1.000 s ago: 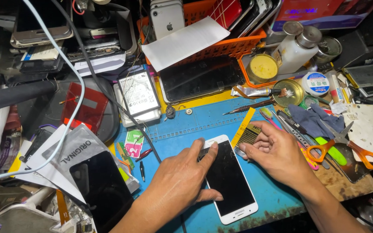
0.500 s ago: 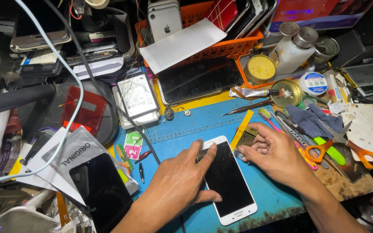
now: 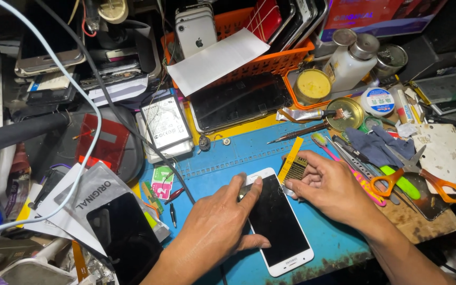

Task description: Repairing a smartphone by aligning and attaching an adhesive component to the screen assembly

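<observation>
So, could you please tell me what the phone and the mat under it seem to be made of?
The phone held by the left hand and right hand looks glass-fronted: a glossy black panel with a white border, which could be glass or plastic. The mat looks like matte blue rubber or silicone, with moulded ridges and worn edges.

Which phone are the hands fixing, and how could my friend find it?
Start at the blue mat in the middle of the messy bench. On its near part lies a white phone with a black screen, left hand pressing on it, right hand at its top corner. It alone lies flat on the mat; other phones sit in the orange basket.
</observation>
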